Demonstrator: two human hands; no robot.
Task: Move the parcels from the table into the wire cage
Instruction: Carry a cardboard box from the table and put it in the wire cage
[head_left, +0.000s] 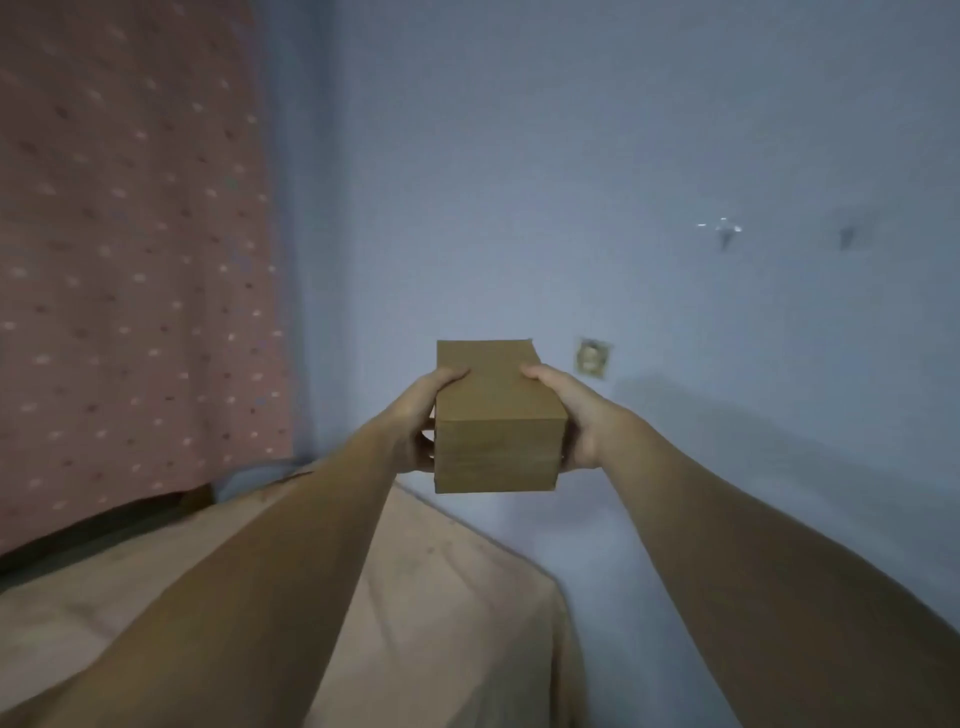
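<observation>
— Holding up a plain brown cardboard parcel (496, 415), two bare arms reach straight forward from the bottom of the view. The parcel sits in mid-air at the centre, in front of a pale blue wall (623, 156), touching nothing but the hands.

— How do the hands grip it?

— One on each side. The left hand (423, 421) clasps the left face, thumb curled over the top edge and fingers wrapped underneath and beside it. The right hand (566, 410) mirrors that on the right face, thumb resting on the top surface, palm pressed flat against the side.

— Can you see all the fingers?

— No. Most fingers of both hands are hidden behind or beneath the parcel; only the thumbs and a few left fingertips show.

— What surrounds it?

— Below the left arm lies a table (441, 597) under a tan cloth, its corner pointing toward the wall. At the left hangs a pink curtain (130, 234) with small pale dots. A small squarish plate (592, 358) sits on the wall just right of the parcel, too blurred to identify, and two faint marks higher up are equally unclear. Both arms are cut off by the lower edge.
</observation>
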